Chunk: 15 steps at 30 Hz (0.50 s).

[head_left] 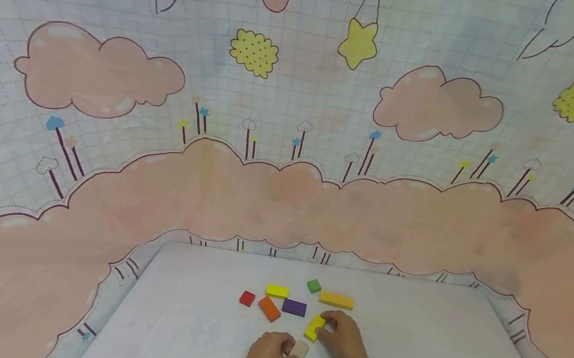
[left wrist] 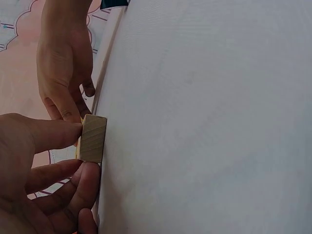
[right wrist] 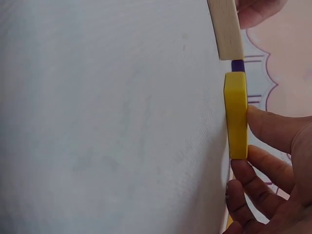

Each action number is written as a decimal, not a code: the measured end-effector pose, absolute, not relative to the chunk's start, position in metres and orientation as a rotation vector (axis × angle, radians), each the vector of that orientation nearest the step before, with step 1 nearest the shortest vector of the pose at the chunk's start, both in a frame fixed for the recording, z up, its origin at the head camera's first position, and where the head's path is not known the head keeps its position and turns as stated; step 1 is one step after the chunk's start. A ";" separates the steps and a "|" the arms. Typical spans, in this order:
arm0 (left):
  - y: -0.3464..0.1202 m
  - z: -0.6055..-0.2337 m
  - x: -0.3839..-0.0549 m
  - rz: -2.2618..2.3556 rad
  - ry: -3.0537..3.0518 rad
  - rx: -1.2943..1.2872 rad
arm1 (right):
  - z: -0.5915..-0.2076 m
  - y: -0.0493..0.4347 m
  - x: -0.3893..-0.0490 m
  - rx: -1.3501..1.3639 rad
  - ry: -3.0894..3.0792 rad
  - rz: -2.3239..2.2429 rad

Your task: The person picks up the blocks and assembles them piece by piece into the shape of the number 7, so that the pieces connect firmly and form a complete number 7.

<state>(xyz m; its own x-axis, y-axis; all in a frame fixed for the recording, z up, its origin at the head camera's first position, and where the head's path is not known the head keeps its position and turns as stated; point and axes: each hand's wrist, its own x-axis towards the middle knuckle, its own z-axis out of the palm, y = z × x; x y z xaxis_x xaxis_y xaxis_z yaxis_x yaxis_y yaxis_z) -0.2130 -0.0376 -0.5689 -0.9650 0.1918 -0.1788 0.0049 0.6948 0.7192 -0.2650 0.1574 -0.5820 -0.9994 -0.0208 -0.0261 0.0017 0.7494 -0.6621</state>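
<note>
My left hand (head_left: 265,356) pinches a plain wooden block (head_left: 300,355) between thumb and fingers, on the white tabletop. In the left wrist view, the thumb meets one edge of this wooden block (left wrist: 93,139) and fingertips meet the opposite edge. To its right, my right hand (head_left: 346,339) holds a yellow block (head_left: 313,329) by its sides. The right wrist view shows the thumb against this yellow block (right wrist: 236,117), with fingers at its lower end. The two held blocks lie close together but apart.
Beyond the hands lie a purple block (head_left: 294,307), an orange block (head_left: 269,309), a red block (head_left: 247,299), another yellow block (head_left: 277,291), a green block (head_left: 313,286) and a long yellow-orange block (head_left: 336,300). A cloud-patterned cloth (head_left: 273,201) rises behind the white table (head_left: 181,322).
</note>
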 end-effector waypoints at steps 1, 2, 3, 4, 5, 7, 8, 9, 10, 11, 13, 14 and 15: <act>-0.037 -0.568 -0.214 1.135 2.664 0.154 | -0.582 0.157 -0.266 -0.024 2.910 -1.102; -0.036 -0.568 -0.214 1.140 2.663 0.150 | -0.581 0.157 -0.266 -0.032 2.913 -1.104; -0.035 -0.568 -0.214 1.142 2.661 0.146 | -0.581 0.157 -0.266 -0.037 2.913 -1.105; -0.034 -0.567 -0.214 1.145 2.659 0.142 | -0.581 0.157 -0.266 -0.034 2.912 -1.108; -0.034 -0.567 -0.214 1.145 2.659 0.137 | -0.581 0.157 -0.266 -0.032 2.912 -1.109; -0.033 -0.567 -0.214 1.147 2.659 0.123 | -0.580 0.157 -0.266 -0.035 2.910 -1.112; -0.033 -0.567 -0.214 1.145 2.662 0.117 | -0.579 0.156 -0.265 -0.034 2.908 -1.115; -0.032 -0.566 -0.214 1.142 2.665 0.111 | -0.579 0.156 -0.265 -0.038 2.907 -1.113; -0.032 -0.566 -0.213 1.140 2.668 0.106 | -0.579 0.156 -0.265 -0.037 2.906 -1.113; -0.032 -0.566 -0.213 1.138 2.672 0.102 | -0.579 0.156 -0.265 -0.040 2.905 -1.110; -0.031 -0.566 -0.212 1.134 2.678 0.094 | -0.578 0.156 -0.265 -0.038 2.902 -1.105; -0.031 -0.566 -0.213 1.131 2.680 0.090 | -0.578 0.156 -0.265 -0.044 2.903 -1.101; -0.030 -0.566 -0.213 1.129 2.683 0.085 | -0.578 0.156 -0.266 -0.050 2.904 -1.098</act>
